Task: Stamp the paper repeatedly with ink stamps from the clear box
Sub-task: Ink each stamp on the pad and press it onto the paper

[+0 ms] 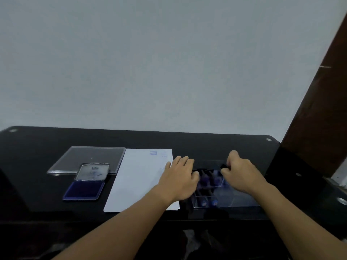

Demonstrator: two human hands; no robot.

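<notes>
Here, glossy black table, grey wall, right hand pinching stamp

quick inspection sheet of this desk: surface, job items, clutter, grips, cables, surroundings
surface: black glossy table, metal fittings at its corners.
job's things: white paper lies flat, faint blue stamp marks near its far right corner; clear box right of the paper, dark stamps in its compartments; open ink pad, blue pad up, left of the paper.
clutter: clear flat lid behind the ink pad.
grips: left hand at the box's left edge, blurred, hold unclear; right hand pinches a black stamp over the box.
cables: nothing seen.
surroundings: plain pale wall; dark wooden panel at right.
</notes>
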